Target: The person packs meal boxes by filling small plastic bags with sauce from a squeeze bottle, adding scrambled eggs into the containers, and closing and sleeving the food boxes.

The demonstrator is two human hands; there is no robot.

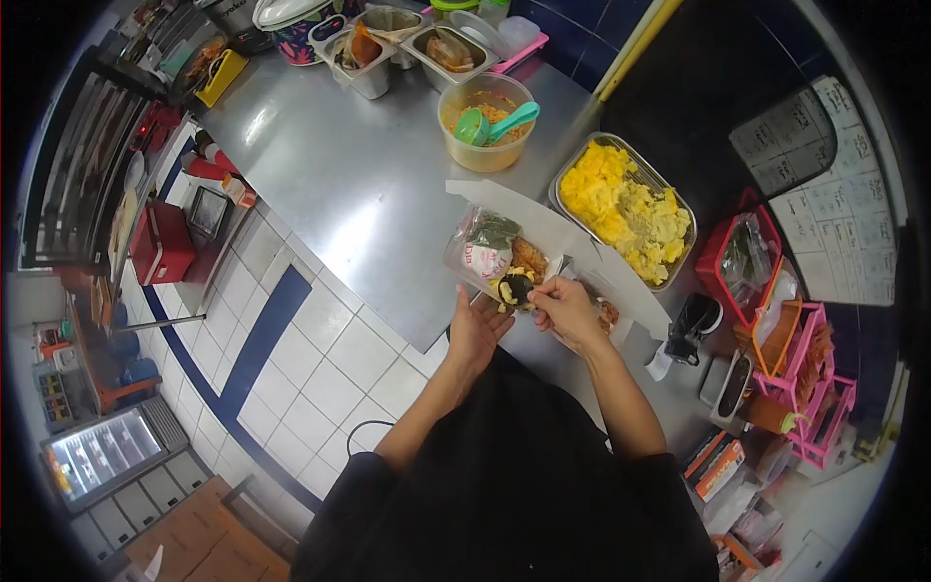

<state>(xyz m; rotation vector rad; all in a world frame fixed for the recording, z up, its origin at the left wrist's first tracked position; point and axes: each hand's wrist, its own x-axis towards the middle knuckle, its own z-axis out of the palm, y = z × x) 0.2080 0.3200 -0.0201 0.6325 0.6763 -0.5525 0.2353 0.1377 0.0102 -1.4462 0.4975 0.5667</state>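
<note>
My right hand (567, 308) is closed on a dark, round-bowled spoon (514, 288) with bits of yellow egg around it. The spoon is over an open white paper food box (543, 218). In that box lie a wrapped packet with red print (485, 257), green leaves (493, 230) and a browned fried piece (529, 260). My left hand (471, 335) is open beside the box's near side, palm up and fingers apart. A second open box (630, 291) stands partly behind my right hand, with browned food inside. Scrambled egg (621, 199) fills a metal tray (691, 233) beyond the boxes.
A plastic tub (475, 155) with a green scoop (504, 121) stands at the back of the steel table (320, 165). Metal containers (446, 53) line the far end. On the right are a red basket (742, 262) and a pink rack (815, 359). Floor tiles (310, 388) show at left.
</note>
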